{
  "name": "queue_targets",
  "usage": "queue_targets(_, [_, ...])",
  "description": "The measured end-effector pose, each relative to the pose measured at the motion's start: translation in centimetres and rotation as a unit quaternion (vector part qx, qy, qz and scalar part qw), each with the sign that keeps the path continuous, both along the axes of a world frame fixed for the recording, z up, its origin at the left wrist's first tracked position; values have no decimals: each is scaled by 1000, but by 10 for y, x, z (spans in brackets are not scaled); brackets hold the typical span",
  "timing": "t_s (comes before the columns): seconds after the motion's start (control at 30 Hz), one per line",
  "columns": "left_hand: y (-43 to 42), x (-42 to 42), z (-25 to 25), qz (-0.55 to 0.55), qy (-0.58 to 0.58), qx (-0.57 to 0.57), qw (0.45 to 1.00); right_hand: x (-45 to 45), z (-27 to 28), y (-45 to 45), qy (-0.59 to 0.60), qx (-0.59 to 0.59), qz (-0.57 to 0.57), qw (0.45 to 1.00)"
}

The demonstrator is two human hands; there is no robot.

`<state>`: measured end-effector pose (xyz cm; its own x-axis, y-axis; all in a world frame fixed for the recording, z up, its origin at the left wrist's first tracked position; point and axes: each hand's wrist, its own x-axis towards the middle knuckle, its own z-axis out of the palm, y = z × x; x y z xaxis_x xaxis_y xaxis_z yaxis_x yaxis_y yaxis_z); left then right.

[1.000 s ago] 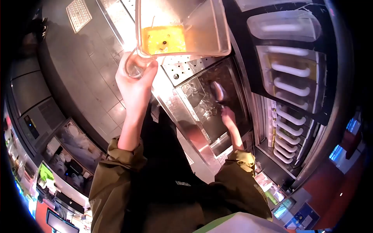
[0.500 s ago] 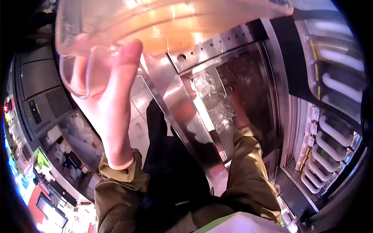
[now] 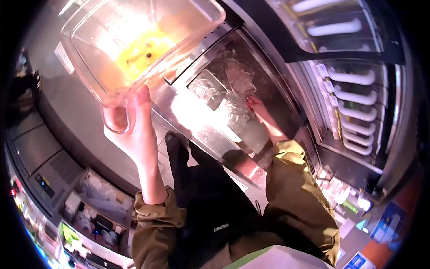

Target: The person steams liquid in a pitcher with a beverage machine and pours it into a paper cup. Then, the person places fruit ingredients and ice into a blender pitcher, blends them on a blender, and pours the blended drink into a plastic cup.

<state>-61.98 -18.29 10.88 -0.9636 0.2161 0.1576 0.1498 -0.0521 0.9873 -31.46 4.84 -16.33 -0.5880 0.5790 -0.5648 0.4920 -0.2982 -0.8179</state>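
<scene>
- Currently, from my remote post, I see the left hand (image 3: pixel 138 139) clamped on the handle (image 3: pixel 117 132) of a clear pitcher (image 3: pixel 84 54), raised left of the ice bin (image 3: pixel 274 74)
- Orange contents (image 3: pixel 143 49) cover part of the pitcher's base
- My right hand (image 3: pixel 263 112) wraps its fingers around a scoop (image 3: pixel 246 95) bearing ice (image 3: pixel 239 77)

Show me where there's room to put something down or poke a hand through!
The steel edge looks bare between the ice well and floor, but narrow. A hand could probably pass over the floor, between the grey cabinet and the left hand. Crowded: the well, with ice, scoop and right hand.
</scene>
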Motion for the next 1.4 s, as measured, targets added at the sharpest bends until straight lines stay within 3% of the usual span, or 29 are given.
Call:
queue_targets(0.2, [-3,-2,2,-24,-5,0,1000,-7,216,-3,-46,49,-23,997])
queue_targets(0.33, [-5,-4,-6,-9,53,-48,997,-52,366,7,-149,181,80,969])
queue_targets(0.4, [-3,-4,-1,-4,45,-47,998,-101,427,0,-175,230,74,955])
queue_targets(0.47, [-3,-3,1,2,46,-60,997,-143,458,7,-152,282,149,935])
queue_targets(0.53, [-2,-5,-3,8,50,-52,997,-190,482,14,-116,322,359,869])
queue_targets(0.57, [-4,-7,-6,9,65,-65,996,-216,487,-7,-189,339,335,858])
queue_targets(0.67, [-4,-11,-6,25,111,-83,990,-235,493,-39,-212,330,377,839])
queue_targets(0.7, [-4,-18,-13,34,137,-83,987,-212,475,-26,-168,377,367,834])
queue_targets(0.77, [0,-33,-25,42,160,-53,985,-160,458,-8,-147,353,320,867])
queue_targets(0.8, [4,-43,-27,43,163,-24,985,-129,455,-8,-168,283,281,901])
queue_targets(0.87, [19,-55,-15,131,139,-135,972,-58,392,-3,-127,240,103,957])
queue_targets(0.93, [13,-44,-22,112,125,-111,980,-40,321,-9,-216,137,15,967])
queue_targets(0.97, [12,-41,-24,104,124,-96,982,-30,275,13,-214,29,145,966])
queue_targets(1.0, [16,-41,-26,94,127,-77,984,-34,224,18,-229,25,134,964])
queue_targets(1.03, [27,-42,-22,120,173,-61,976,-17,137,47,-249,108,191,943])
queue_targets(1.1, [43,-32,-10,162,208,-95,960,-12,0,94,-381,320,259,828])
queue_targets(1.13, [47,-37,-11,170,229,-85,955,-28,-22,93,-413,554,273,669])
queue_targets(1.3, [44,-41,-18,125,269,-34,954,-58,-136,107,-410,446,275,747])
queue_targets(1.4, [47,-40,-19,118,268,-26,956,-71,-149,71,-346,412,193,820])
